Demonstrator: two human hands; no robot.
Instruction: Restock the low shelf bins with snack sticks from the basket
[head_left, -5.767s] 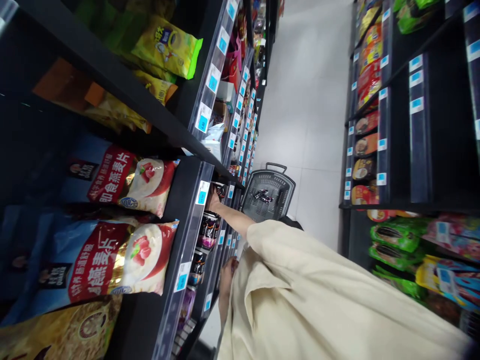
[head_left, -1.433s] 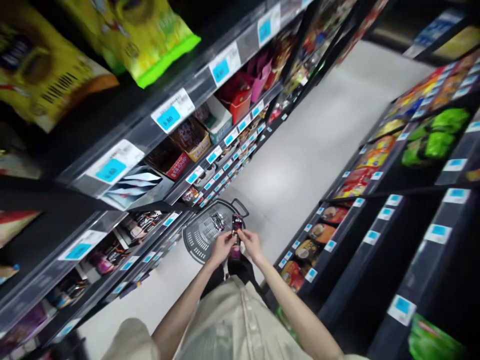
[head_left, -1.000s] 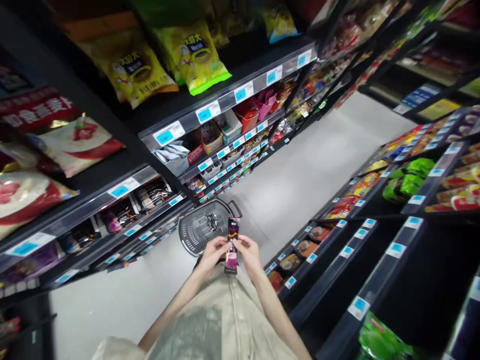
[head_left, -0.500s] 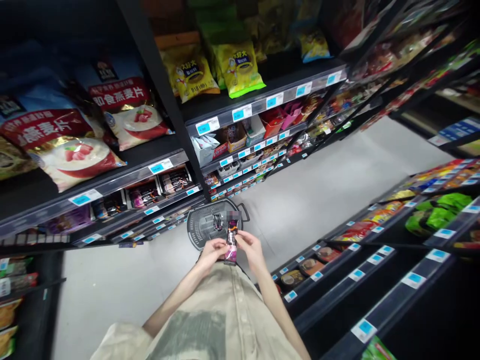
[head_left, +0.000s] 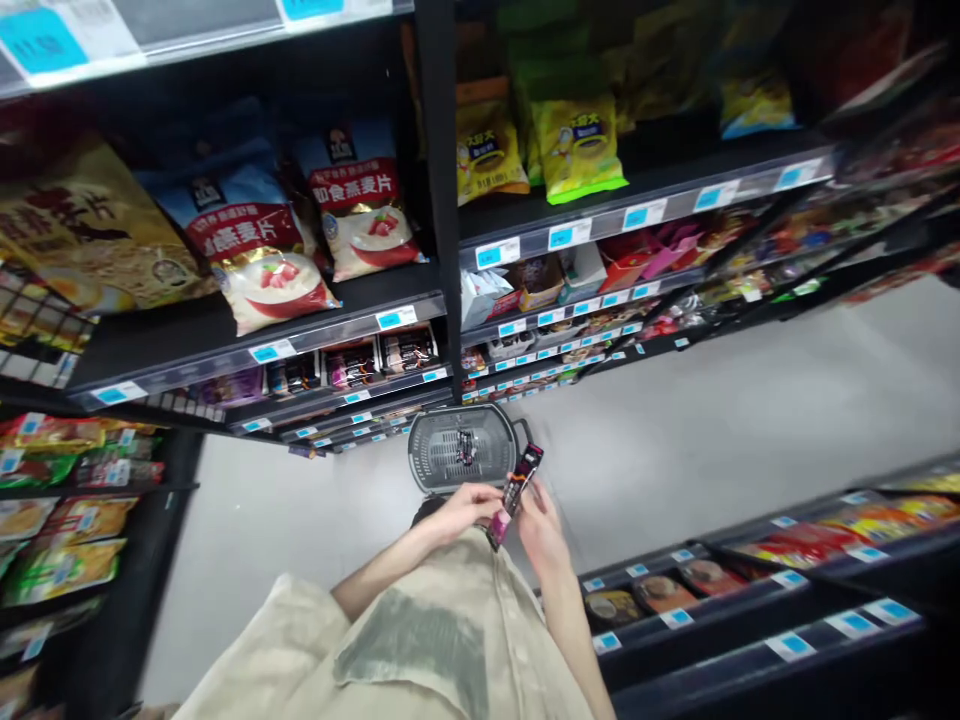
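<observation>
A slim black-and-purple snack packet (head_left: 517, 485) is held in front of my body, tilted with its top to the right. My left hand (head_left: 478, 505) pinches its lower purple end from the left. On the right side, my right hand (head_left: 541, 520) grips its edge, with some fingers hidden behind it. Just beyond my hands, a grey shopping basket (head_left: 427, 455) sits on the floor. A small dark packet (head_left: 466, 447) lies in the basket.
Ahead, shelves carry oatmeal bags (head_left: 274, 270), yellow snack bags (head_left: 577, 150) and boxes of dark packets (head_left: 352, 365). Another shelf (head_left: 750, 650) runs close by on the right. Hanging bags (head_left: 75, 515) stand on a rack to the left. Grey floor (head_left: 637, 450) lies between the shelves.
My view has turned to the left, so the shelves appear further right. The packet, upright before, now leans to the right. Both hands still hold it.
</observation>
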